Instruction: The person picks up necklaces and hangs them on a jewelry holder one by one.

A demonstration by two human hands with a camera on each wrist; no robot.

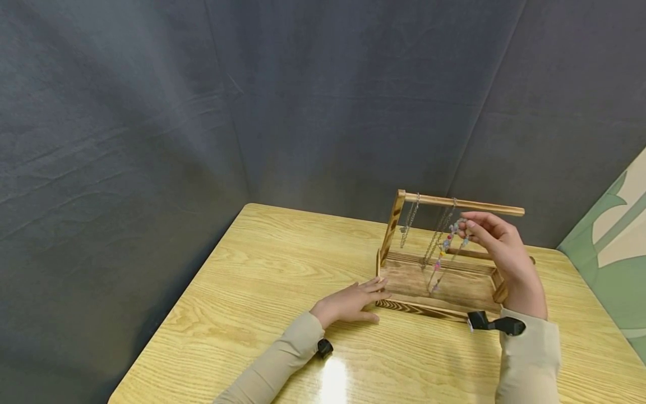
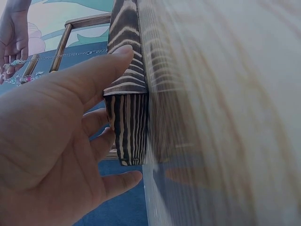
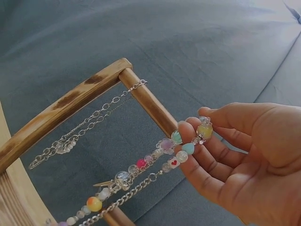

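Note:
My right hand (image 1: 507, 252) pinches a beaded necklace (image 3: 123, 179) between thumb and fingers beside the top bar of a wooden jewelry stand (image 1: 391, 229). Colored beads and a silver chain hang down from the fingers over the stand's tray (image 1: 409, 278). In the right wrist view the fingertips overlap the bar's free end. My left hand (image 1: 350, 303) rests against the tray's front left corner, fingers extended over it. The left wrist view shows its thumb (image 2: 123, 52) on the striped front board (image 2: 126, 70) and the other fingers at the end face.
A silver chain necklace (image 3: 89, 123) hangs near the post end of the top bar (image 1: 497, 209). Another chain (image 1: 435, 238) hangs farther along it. A lower bar (image 1: 469, 254) runs behind. The wooden table (image 1: 282, 252) meets dark grey curtains (image 1: 323, 112) at the back.

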